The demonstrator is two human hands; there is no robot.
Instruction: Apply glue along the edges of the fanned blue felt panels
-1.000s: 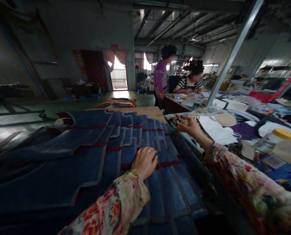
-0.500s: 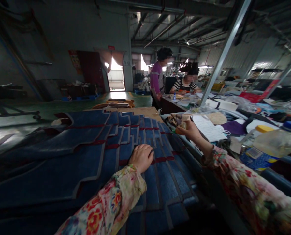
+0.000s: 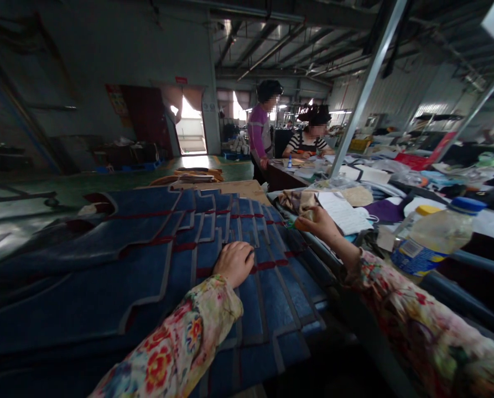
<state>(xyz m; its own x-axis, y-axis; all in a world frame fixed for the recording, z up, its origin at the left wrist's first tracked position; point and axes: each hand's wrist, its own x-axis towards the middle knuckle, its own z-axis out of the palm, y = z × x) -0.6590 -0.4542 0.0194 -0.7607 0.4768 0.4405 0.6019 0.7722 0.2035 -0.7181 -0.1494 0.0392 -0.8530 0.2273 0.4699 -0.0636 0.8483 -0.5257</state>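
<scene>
Blue pieces with grey edges and dark red strips [image 3: 147, 271] lie in overlapping layers across the table. On top of them rests my left hand [image 3: 235, 263], its fingers bent together; whether anything is under them is hidden. My right hand [image 3: 319, 224] is beyond the right edge of the layers, fingers closed on something small and orange that I cannot make out. Just past it are a crumpled brown patterned cloth [image 3: 299, 200] and a white sheet with writing [image 3: 341, 213].
A large bottle with a blue cap [image 3: 437, 237] stands at the right, by cloth scraps and a purple piece [image 3: 383, 209]. A metal pole [image 3: 367, 88] rises behind. Two people are at a farther table [image 3: 286, 172]. Cardboard [image 3: 242, 189] lies behind the blue layers.
The whole view has shifted slightly, so most things appear a little farther left. Both hands keep nearly the same places relative to the blue pieces and the cloth.
</scene>
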